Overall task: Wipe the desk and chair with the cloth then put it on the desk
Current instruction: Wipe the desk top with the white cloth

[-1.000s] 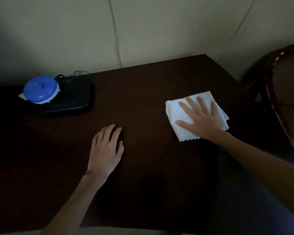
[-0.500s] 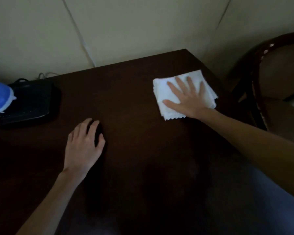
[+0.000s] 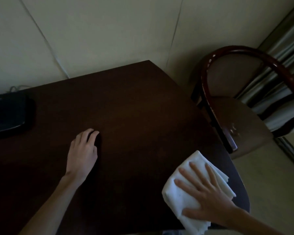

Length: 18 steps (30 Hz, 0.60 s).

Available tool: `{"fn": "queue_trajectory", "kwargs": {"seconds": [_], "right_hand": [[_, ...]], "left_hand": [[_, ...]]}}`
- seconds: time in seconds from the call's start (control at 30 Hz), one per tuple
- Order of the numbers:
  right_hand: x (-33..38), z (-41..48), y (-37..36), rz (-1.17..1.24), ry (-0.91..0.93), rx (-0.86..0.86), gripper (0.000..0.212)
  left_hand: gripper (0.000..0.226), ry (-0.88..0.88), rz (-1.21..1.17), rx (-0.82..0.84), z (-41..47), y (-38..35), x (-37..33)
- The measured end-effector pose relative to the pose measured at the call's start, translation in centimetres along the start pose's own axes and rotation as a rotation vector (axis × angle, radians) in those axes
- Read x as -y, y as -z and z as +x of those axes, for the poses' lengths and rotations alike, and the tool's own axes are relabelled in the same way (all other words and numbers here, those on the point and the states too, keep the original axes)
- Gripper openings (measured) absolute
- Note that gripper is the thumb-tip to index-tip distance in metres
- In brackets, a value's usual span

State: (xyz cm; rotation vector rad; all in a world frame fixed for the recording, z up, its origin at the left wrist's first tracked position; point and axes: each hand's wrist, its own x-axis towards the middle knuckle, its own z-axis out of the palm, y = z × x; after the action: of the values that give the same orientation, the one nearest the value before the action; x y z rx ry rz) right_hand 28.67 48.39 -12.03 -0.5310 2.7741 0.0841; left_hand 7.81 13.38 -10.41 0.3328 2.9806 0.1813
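Note:
A white folded cloth [image 3: 188, 173] lies at the near right corner of the dark wooden desk [image 3: 134, 107]. My right hand [image 3: 205, 192] presses flat on the cloth with fingers spread. Palm down on the desk's middle rests my left hand [image 3: 82, 151], holding nothing, fingers slightly bent. A dark wooden chair [image 3: 241, 119] with a curved back stands just right of the desk, its seat facing the desk edge.
A black device [image 3: 7, 114] with cables sits at the desk's far left edge. A pale wall runs behind the desk. Striped curtains [image 3: 285, 92] hang to the right beyond the chair. Pale floor shows at the lower right.
My right hand has dragged the cloth from the far right part of the desk back to the near right corner. The view has swung right; the blue lid has left the frame.

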Motion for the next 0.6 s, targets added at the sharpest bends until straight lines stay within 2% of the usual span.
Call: {"fn": "queue_trajectory", "kwargs": {"seconds": [0.17, 0.37, 0.5, 0.6], "right_hand": [[-4.8, 8.9, 0.9, 0.026, -0.015, -0.173, 0.086], [-8.6, 29.9, 6.1, 0.014, -0.044, -0.276, 0.080], [-8.8, 42.5, 10.0, 0.203, -0.143, -0.272, 0.087], [-7.6, 48.3, 11.5, 0.218, -0.171, -0.261, 0.085]], "left_hand": [[0.045, 0.031, -0.014, -0.066, 3.0, 0.0, 1.1], [0.043, 0.178, -0.028, -0.190, 6.0, -1.0, 3.1], [0.045, 0.255, -0.011, -0.221, 6.6, -1.8, 5.3], [0.046, 0.303, -0.008, -0.250, 6.0, -2.5, 6.4]]}}
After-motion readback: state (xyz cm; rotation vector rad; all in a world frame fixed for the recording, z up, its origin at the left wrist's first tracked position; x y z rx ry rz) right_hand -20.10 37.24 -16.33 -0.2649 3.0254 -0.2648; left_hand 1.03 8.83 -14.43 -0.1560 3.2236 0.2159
